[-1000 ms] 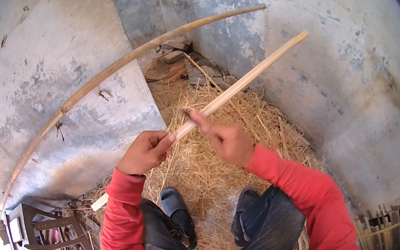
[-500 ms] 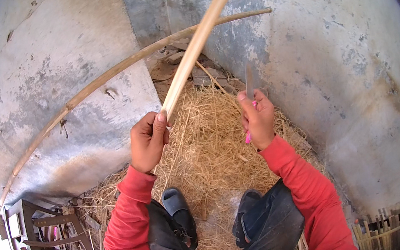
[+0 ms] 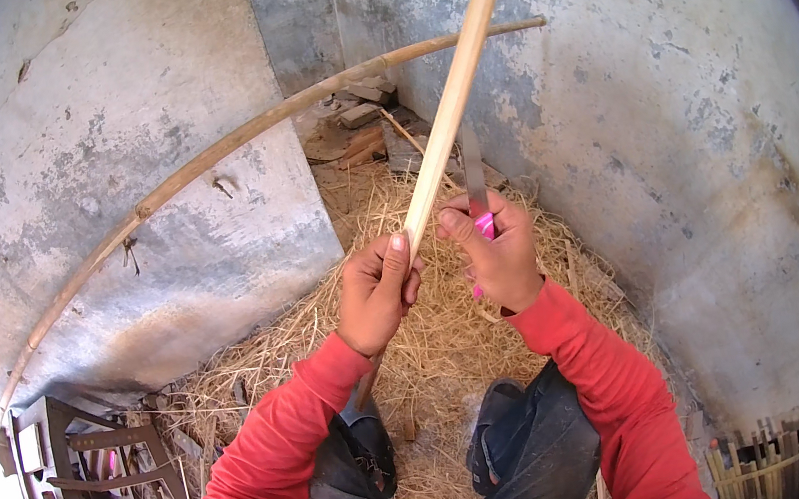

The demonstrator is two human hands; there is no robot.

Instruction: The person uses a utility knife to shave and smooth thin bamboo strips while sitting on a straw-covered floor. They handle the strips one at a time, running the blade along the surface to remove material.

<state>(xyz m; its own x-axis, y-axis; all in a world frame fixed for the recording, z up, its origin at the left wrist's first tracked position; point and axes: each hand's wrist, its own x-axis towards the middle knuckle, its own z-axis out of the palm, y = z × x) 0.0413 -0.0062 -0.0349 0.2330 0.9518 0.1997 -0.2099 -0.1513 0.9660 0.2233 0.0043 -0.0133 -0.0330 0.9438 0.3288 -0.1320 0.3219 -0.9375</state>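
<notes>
My left hand (image 3: 377, 291) is closed round the lower part of a long, pale bamboo strip (image 3: 449, 107), thumb lying along its face. The strip slants up and to the right, out past the top of the picture. In my right hand (image 3: 498, 249) is a knife (image 3: 474, 174) with a pink handle, its blade pointing upward. The blade stands just right of the strip; whether they touch I cannot tell. Part of the handle is covered by my fingers.
A long bamboo pole (image 3: 197, 165) runs across the walls. Shavings (image 3: 451, 334) cover the floor around my feet. An overturned dark wooden frame (image 3: 112, 479) lies at the lower left, bricks (image 3: 364, 98) in the far corner, and a slatted basket (image 3: 766, 464) at the lower right.
My left hand has moved right and slightly down with the bamboo strip. My right hand has come a little left with the knife, so the two hands are closer together.
</notes>
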